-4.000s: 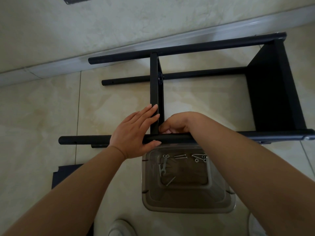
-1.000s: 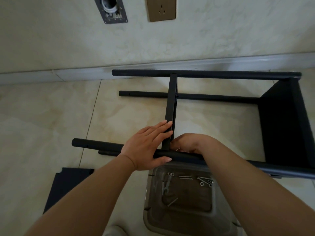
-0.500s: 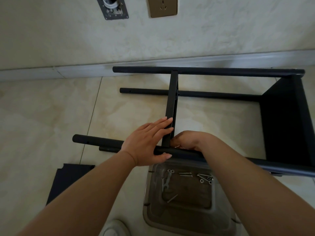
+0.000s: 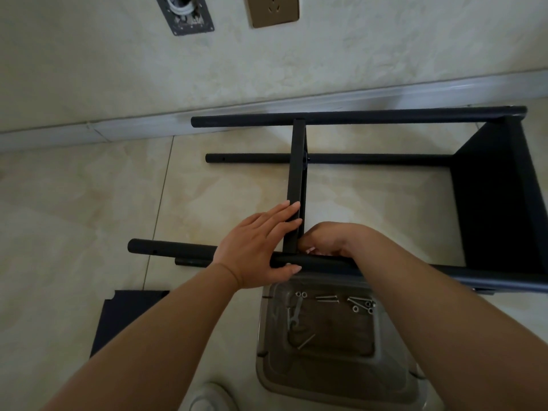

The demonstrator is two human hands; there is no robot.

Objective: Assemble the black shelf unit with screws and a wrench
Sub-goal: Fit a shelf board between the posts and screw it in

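Note:
The black shelf unit lies on its side on the tiled floor, with long round poles [image 4: 385, 116] and a solid end panel [image 4: 498, 197] at the right. A middle shelf panel [image 4: 297, 173] stands on edge between the poles. My left hand [image 4: 255, 247] presses flat against this panel's near end, fingers straight, thumb across the near pole [image 4: 166, 249]. My right hand [image 4: 332, 240] is curled at the joint of panel and pole. Its fingertips pinch there, apparently on a screw that the knuckles hide. Screws [image 4: 326, 298] and a small wrench [image 4: 296, 311] lie in a clear plastic tray [image 4: 385, 390].
A loose black panel [image 4: 124, 315] lies flat on the floor at the lower left. A light shoe [image 4: 207, 398] shows at the bottom edge. The wall with a skirting board [image 4: 89, 129], a socket [image 4: 272, 8] and an open wall box [image 4: 186, 13] runs behind the unit.
Both hands stay at the same joint; my right hand shifts only slightly there. The view has tilted up towards the wall since four seconds ago.

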